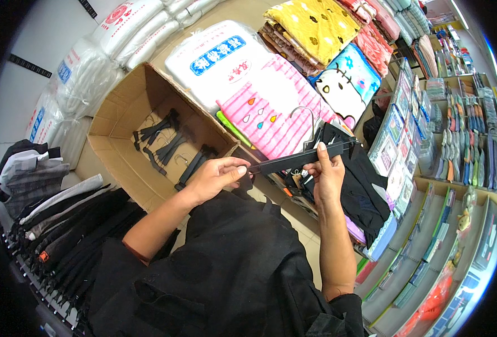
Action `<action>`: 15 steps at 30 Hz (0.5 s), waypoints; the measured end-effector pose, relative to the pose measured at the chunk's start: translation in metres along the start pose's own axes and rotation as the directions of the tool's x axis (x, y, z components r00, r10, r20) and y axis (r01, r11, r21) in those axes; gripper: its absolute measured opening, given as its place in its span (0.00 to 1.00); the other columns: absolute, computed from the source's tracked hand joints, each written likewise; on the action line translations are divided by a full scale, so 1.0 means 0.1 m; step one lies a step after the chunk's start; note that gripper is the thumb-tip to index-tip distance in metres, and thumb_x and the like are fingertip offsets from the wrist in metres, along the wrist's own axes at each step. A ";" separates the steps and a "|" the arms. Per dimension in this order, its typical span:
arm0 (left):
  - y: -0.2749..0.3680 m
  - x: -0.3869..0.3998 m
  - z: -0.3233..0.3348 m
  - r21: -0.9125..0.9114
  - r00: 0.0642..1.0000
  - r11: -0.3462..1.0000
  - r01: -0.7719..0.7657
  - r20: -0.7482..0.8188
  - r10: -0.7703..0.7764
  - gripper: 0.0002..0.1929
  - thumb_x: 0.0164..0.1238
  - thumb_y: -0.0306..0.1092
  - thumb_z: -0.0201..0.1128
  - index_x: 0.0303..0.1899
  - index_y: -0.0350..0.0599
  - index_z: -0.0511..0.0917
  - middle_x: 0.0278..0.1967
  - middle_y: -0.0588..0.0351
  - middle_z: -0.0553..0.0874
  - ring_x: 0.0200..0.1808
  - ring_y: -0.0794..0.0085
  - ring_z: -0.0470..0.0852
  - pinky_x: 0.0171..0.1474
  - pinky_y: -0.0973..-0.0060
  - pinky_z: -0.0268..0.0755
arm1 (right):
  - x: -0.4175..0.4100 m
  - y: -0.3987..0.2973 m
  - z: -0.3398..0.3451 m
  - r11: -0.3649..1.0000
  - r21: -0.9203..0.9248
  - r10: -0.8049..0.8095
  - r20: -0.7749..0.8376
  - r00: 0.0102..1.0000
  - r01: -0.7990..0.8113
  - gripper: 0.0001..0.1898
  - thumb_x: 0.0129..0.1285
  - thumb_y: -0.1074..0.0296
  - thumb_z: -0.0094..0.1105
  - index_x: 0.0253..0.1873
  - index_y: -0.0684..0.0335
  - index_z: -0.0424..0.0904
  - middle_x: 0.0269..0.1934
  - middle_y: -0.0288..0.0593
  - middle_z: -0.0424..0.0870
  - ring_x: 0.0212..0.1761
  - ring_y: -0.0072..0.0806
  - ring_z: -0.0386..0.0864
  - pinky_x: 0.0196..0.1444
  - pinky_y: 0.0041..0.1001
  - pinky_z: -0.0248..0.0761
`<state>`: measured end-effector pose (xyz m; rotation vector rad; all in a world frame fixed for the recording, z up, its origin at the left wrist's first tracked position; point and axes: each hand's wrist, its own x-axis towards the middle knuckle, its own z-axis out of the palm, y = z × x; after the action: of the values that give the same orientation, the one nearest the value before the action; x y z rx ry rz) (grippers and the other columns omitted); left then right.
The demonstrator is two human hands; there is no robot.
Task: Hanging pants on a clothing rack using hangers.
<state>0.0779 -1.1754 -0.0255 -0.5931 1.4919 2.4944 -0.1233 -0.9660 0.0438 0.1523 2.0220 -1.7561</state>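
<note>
A black plastic trouser hanger (290, 161) with a metal hook is held level in front of me. My right hand (327, 170) grips its bar near the right end, the thumb on top. At the left end, the fingers of my left hand (221, 175) are closed around the hanger's tip and a bit of black cloth; the exact grip is partly hidden. Beyond my left hand stands an open cardboard box (118, 113) with several black clip hangers (168, 147) at its bottom. Folded black garments (360, 189) lie just right of my right hand.
Folded pink striped blankets (269, 113) and a bagged white quilt (215, 54) lie ahead. A yellow blanket stack (316, 25) is farther off. A rack of dark trousers (76, 236) stands at left. Shelves with packaged goods (463, 143) line the right, beside a grey slatted display shelf (425, 248).
</note>
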 end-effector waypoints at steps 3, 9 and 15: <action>0.03 0.00 0.02 -0.057 1.000 0.998 0.024 -0.002 -0.024 0.25 0.82 0.48 0.65 0.67 0.39 0.81 0.55 0.55 0.88 0.56 0.73 0.86 0.56 0.73 0.83 | 0.00 0.01 -0.02 1.000 0.015 0.008 -0.010 1.000 -0.008 0.22 0.73 0.53 0.73 0.53 0.64 0.73 0.28 0.39 0.85 0.25 0.23 0.84 0.30 0.21 0.74; -0.04 -0.01 0.03 -0.050 1.000 0.998 0.027 0.007 -0.027 0.24 0.82 0.48 0.65 0.66 0.38 0.82 0.55 0.55 0.88 0.56 0.74 0.86 0.55 0.73 0.84 | -0.04 -0.02 -0.01 1.000 0.015 0.004 -0.019 1.000 -0.004 0.21 0.73 0.54 0.73 0.54 0.63 0.73 0.28 0.38 0.85 0.24 0.22 0.84 0.28 0.19 0.73; -0.06 -0.03 0.05 -0.027 1.000 0.999 0.018 0.011 -0.018 0.23 0.83 0.46 0.65 0.65 0.37 0.82 0.55 0.55 0.88 0.55 0.74 0.86 0.54 0.74 0.84 | -0.07 -0.02 -0.03 1.000 0.017 -0.007 0.002 1.000 0.007 0.21 0.73 0.53 0.74 0.53 0.62 0.74 0.30 0.37 0.85 0.24 0.21 0.84 0.29 0.19 0.75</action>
<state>0.0810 -1.1680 -0.0267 -0.5944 1.4443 2.5043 -0.1187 -0.9621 0.0482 0.1489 2.0083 -1.7772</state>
